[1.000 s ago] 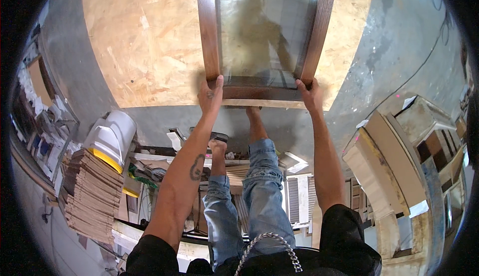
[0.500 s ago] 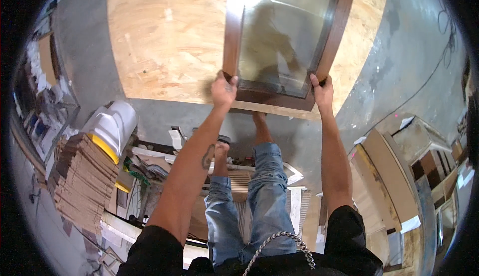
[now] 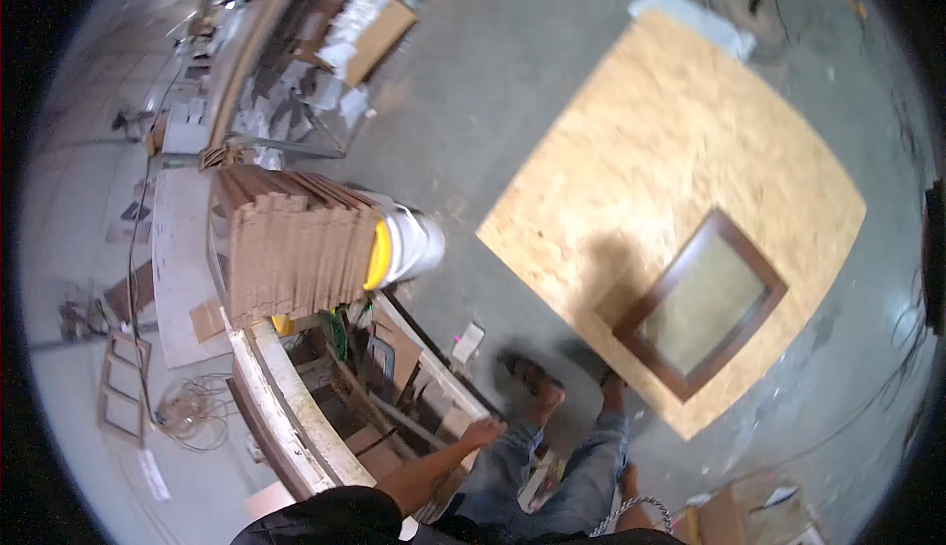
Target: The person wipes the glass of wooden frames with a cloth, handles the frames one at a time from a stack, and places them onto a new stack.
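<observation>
The framed glass panel [image 3: 767, 294], with a brown wood frame around a pane, lies flat on a wooden board [image 3: 680, 141], close to the board's near right corner. Neither of my hands touches it. My left hand [image 3: 483, 434] is low in front of me beside my left leg, near the edge of a bench of scraps; it is small and blurred, and nothing shows in it. My right hand [image 3: 629, 481] hangs beside my right thigh, with its fingers hard to make out.
Left of me a stack of brown slatted pieces [image 3: 296, 249] stands beside a white bucket [image 3: 419, 244] with a yellow band. A long white-edged bench [image 3: 296, 407] holds scraps. Cardboard [image 3: 379, 42] lies at far left, a cable coil [image 3: 192, 407] on the floor, boxes [image 3: 749, 515] at lower right.
Both hands have let go of the framed panel and dropped to my sides. The panel rests on the board. My view has swung left, so board and panel appear farther right.
</observation>
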Demonstrator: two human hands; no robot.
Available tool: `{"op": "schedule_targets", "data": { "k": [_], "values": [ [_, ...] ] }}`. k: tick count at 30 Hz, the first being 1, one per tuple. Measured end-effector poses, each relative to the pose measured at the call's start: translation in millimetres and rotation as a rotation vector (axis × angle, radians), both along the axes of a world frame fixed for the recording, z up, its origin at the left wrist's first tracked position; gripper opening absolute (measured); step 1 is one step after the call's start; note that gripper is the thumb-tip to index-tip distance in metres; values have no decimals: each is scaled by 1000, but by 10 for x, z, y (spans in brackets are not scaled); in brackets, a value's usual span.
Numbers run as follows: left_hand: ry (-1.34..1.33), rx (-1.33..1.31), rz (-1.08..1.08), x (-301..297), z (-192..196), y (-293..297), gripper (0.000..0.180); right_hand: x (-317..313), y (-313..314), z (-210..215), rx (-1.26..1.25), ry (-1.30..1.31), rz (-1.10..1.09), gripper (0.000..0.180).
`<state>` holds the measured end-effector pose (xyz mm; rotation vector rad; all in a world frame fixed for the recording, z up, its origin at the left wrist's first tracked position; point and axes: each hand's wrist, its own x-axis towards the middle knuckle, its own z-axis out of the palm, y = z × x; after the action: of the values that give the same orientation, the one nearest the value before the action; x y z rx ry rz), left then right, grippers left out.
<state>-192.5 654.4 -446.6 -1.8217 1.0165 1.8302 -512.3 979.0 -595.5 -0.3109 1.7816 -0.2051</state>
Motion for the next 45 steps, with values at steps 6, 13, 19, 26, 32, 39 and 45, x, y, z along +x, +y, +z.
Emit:
{"op": "schedule_targets", "data": {
  "k": [6, 13, 19, 26, 32, 39, 45],
  "values": [
    [-3, 20, 433, 1240, 1264, 379, 39, 198, -673, 763, 57, 117, 57, 25],
    [743, 394, 969, 2054, 1648, 437, 32, 163, -2611, 1288, -383, 387, 705, 33],
    [-159, -1302, 421, 2167, 2372, 359, 24, 1614, -5143, 2115, -584, 333, 934, 64],
    [-378, -1123, 962, 2490, 3462, -35, 43, 4292, -7372, 3979, -626, -151, 351, 82],
    [-368, -996, 1135, 2560, 3404, -565, 47, 5345, -8486, 4259, -702, -148, -38, 109],
    [-178, -920, 1342, 2964, 3756, -1851, 47, 5498, -8348, 4554, -564, 116, -19, 97],
    [87, -838, 1492, 3512, 3561, -3007, 58, 4665, -8128, 4765, -455, -277, -181, 39]
  ]
}}
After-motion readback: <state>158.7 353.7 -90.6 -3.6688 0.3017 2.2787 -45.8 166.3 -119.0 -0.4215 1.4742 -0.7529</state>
